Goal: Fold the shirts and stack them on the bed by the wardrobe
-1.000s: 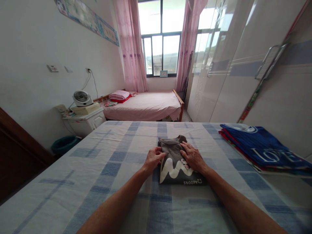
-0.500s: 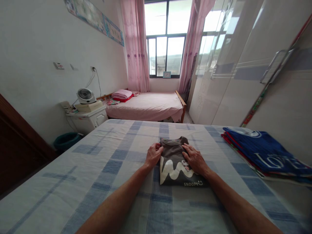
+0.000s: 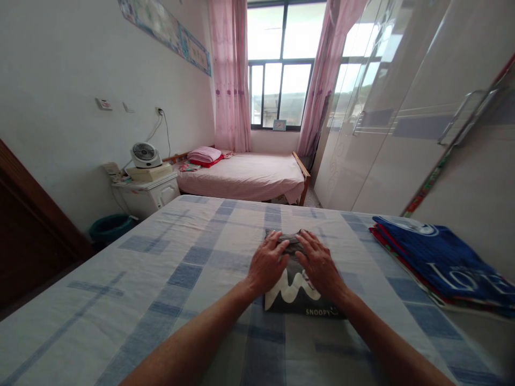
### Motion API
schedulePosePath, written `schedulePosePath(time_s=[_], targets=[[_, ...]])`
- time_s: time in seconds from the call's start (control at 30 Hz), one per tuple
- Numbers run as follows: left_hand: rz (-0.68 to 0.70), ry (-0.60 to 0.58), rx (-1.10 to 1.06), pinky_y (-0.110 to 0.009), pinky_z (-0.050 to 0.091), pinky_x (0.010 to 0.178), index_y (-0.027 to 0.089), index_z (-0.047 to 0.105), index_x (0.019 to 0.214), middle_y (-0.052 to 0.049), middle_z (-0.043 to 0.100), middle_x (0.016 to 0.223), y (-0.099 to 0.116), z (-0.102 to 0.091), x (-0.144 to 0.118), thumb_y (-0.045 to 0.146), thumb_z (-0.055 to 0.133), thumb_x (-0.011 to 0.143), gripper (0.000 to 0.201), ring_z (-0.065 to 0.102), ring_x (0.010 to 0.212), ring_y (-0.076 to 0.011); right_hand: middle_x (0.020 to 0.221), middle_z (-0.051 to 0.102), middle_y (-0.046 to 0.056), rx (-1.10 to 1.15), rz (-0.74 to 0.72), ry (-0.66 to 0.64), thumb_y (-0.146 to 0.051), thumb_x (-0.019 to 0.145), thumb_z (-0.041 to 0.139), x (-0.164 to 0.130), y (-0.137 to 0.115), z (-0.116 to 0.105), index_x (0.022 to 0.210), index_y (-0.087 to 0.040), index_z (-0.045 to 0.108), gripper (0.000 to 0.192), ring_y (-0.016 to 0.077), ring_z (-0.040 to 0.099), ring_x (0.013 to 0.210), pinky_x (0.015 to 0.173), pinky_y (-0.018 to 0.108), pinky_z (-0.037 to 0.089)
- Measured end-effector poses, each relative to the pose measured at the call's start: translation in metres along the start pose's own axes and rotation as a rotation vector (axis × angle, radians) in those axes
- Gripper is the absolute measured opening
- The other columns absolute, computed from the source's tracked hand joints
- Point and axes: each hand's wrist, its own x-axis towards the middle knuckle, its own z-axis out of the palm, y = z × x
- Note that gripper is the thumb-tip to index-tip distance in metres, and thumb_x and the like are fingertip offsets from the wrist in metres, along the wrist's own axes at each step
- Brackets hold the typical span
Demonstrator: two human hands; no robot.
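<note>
1. Shirt (image 3: 295,292): dark grey, folded, white print; lies flat mid-bed (image 3: 161,279).
2. Left hand (image 3: 267,264): fingers spread, palm flat on shirt's far left part.
3. Right hand (image 3: 319,266): spread, flat on shirt's right.
4. Blue cloth (image 3: 438,257): folded, bed's right edge, well apart.

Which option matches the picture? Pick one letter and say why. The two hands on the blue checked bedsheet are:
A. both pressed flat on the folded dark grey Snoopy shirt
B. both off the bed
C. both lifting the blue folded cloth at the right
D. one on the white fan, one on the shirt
A: the left hand and right hand lie palm down, side by side, on the folded dark grey Snoopy shirt on the blue checked bedsheet.
</note>
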Motion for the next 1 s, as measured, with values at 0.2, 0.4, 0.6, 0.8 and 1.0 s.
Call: schedulePosePath(time_s=[0.2, 0.4, 0.6, 0.8, 1.0], targets=[[-0.104, -0.313, 0.147, -0.048, 0.022, 0.109, 0.020, 0.040, 0.136, -0.009, 0.032, 0.146, -0.014, 0.018, -0.006, 0.054, 0.033, 0.089, 0.058, 0.026, 0.136, -0.0256, 0.141, 0.042, 0.005, 0.004, -0.025, -0.198, -0.039, 0.092, 0.032, -0.010, -0.004, 0.020, 0.129, -0.019, 0.050, 0.046, 0.0237, 0.030, 0.133, 0.108, 0.042, 0.024], [-0.091, -0.285, 0.170, -0.046, 0.020, 0.110, 0.021, 0.040, 0.136, -0.008, 0.032, 0.147, -0.015, 0.018, -0.007, 0.051, 0.034, 0.089, 0.056, 0.026, 0.136, -0.0235, 0.142, 0.040, 0.006, 0.002, -0.029, -0.195, -0.037, 0.092, 0.033, -0.009, -0.001, 0.020, 0.130, -0.019, 0.050, 0.046, 0.0228, 0.028, 0.134, 0.108, 0.042, 0.024], [-0.094, -0.262, 0.161, -0.045, 0.020, 0.110, 0.022, 0.041, 0.135, -0.008, 0.033, 0.146, -0.015, 0.019, -0.008, 0.050, 0.035, 0.089, 0.055, 0.026, 0.136, -0.0230, 0.141, 0.042, 0.006, 0.006, -0.032, -0.189, -0.037, 0.091, 0.033, -0.009, 0.001, 0.022, 0.129, -0.020, 0.050, 0.045, 0.0221, 0.030, 0.134, 0.107, 0.042, 0.026], [-0.096, -0.255, 0.135, -0.046, 0.020, 0.110, 0.021, 0.041, 0.135, -0.009, 0.034, 0.146, -0.016, 0.020, -0.008, 0.050, 0.035, 0.088, 0.056, 0.027, 0.135, -0.0228, 0.141, 0.042, 0.006, 0.014, -0.042, -0.198, -0.037, 0.092, 0.032, -0.009, 0.002, 0.021, 0.129, -0.020, 0.051, 0.045, 0.0214, 0.030, 0.133, 0.107, 0.042, 0.026], [-0.104, -0.245, 0.097, -0.048, 0.021, 0.109, 0.020, 0.043, 0.134, -0.010, 0.035, 0.145, -0.015, 0.019, -0.009, 0.051, 0.036, 0.087, 0.056, 0.028, 0.135, -0.0242, 0.143, 0.038, 0.011, -0.065, 0.028, -0.182, -0.041, 0.091, 0.032, -0.010, 0.007, 0.023, 0.132, -0.015, 0.046, 0.051, 0.0222, 0.032, 0.132, 0.107, 0.043, 0.026]])
